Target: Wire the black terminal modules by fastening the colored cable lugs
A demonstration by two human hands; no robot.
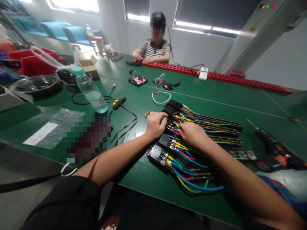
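Terminal block [170, 126], just right of centre in the frame, looks light and rigid with springy wires [216, 131]; I'd hold its black body, sparing the connections. I see the left hand [156, 124] and right hand [192, 131] curled over it, but cannot tell what either pinches.

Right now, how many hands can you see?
4: your left hand and your right hand at the wired black blocks; across the table, a co-worker has one hand and another by the red rail.
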